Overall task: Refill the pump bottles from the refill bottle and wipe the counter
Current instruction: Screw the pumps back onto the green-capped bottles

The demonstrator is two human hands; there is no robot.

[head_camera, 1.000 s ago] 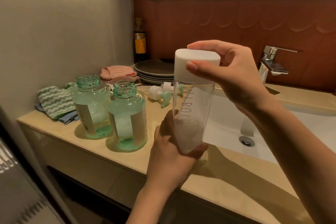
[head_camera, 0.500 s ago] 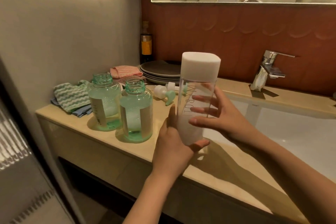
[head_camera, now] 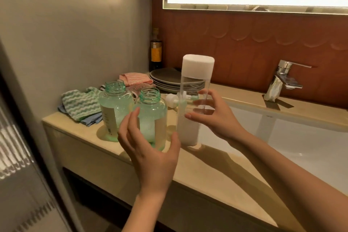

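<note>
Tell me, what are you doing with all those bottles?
A person is refilling pump bottles. The refill bottle stands capped on the counter, the right hand spread beside it. The left hand hovers open by the nearer green pump bottle. That one and the farther green bottle are open, pump heads lying behind.

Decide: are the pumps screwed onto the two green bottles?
No: both green bottles have open necks, and the pumps lie on the counter behind them.
</note>
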